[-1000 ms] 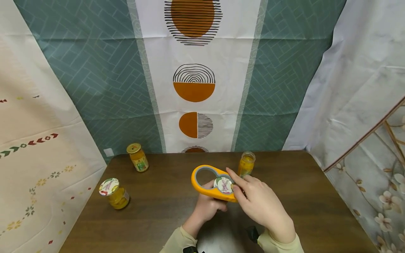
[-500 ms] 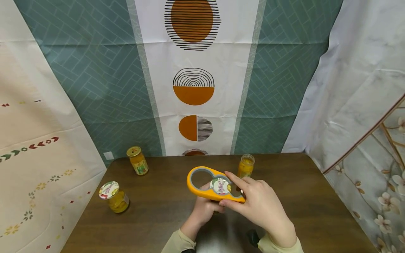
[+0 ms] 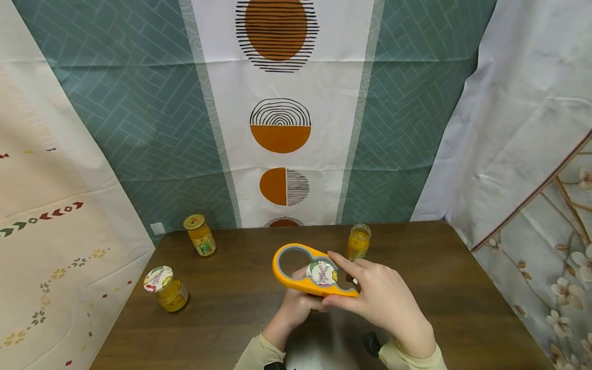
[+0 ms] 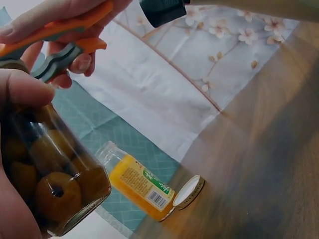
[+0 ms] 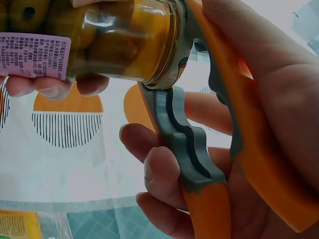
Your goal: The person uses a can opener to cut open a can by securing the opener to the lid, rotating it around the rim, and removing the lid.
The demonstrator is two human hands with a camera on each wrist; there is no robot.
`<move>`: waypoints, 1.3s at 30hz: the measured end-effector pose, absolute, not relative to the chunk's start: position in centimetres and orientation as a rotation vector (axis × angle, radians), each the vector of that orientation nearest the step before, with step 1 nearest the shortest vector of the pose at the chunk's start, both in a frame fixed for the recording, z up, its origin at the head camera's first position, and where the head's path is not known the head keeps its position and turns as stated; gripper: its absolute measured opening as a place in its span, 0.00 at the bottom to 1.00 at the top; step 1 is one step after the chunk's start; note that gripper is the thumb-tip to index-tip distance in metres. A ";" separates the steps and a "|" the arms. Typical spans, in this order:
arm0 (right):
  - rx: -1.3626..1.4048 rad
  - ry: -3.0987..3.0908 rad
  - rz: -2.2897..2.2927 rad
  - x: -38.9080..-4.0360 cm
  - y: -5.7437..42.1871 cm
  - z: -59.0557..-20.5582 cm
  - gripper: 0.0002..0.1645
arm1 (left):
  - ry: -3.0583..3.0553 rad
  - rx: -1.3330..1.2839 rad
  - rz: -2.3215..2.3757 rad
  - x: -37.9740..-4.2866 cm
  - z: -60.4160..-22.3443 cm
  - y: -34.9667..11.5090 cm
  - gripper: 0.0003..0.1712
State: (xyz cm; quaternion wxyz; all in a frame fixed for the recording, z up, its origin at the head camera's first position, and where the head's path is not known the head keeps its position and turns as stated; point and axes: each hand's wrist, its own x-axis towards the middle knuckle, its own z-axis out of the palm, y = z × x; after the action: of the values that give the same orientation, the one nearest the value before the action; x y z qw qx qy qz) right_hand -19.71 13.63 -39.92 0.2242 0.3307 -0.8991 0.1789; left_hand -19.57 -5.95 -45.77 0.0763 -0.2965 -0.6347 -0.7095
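My left hand [image 3: 294,304] grips a glass jar of round pitted olives [image 4: 55,174] around its body. Its printed round lid [image 3: 321,273] sits inside an orange and grey jar opener [image 3: 300,284]. My right hand [image 3: 381,295] holds the opener by its handles, thumb on one side and fingers on the other. The right wrist view shows the opener's grey toothed inner edges on either side of the lid rim, with the jar lying sideways in that view. Most of the jar is hidden under the opener in the head view.
Behind my right hand stands an open jar of yellow food [image 3: 357,244], with a loose lid [image 4: 189,192] next to it. At left on the brown table [image 3: 231,329] are a gold-lidded jar [image 3: 202,240] and a floral-lidded jar [image 3: 171,294]. Patterned curtains [image 3: 411,103] hang around the table.
The opener has shifted slightly left over the lid. My right thumb has moved from near the lid to the opener's near handle. Over the last half second, little has changed.
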 end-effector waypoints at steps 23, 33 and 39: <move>0.979 -2.534 0.530 -19.4 14.5 -39.3 0.51 | -1.848 -1.102 -2.362 -20.4 -47.2 -6.2 0.31; 0.994 -2.536 0.541 -19.4 14.8 -39.3 0.52 | -1.880 -1.029 -2.397 -20.6 -48.8 -6.2 0.33; 1.020 -2.527 0.543 -19.4 15.0 -39.3 0.52 | -1.830 -1.142 -2.444 -20.6 -48.5 -6.3 0.33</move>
State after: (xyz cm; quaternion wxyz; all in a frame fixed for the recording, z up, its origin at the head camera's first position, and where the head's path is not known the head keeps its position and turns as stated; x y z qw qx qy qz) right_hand -19.36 15.02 -39.28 0.1803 0.3610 -0.8946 0.1922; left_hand -20.59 -6.29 -48.51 -0.0594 -0.3496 -0.5604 -0.7484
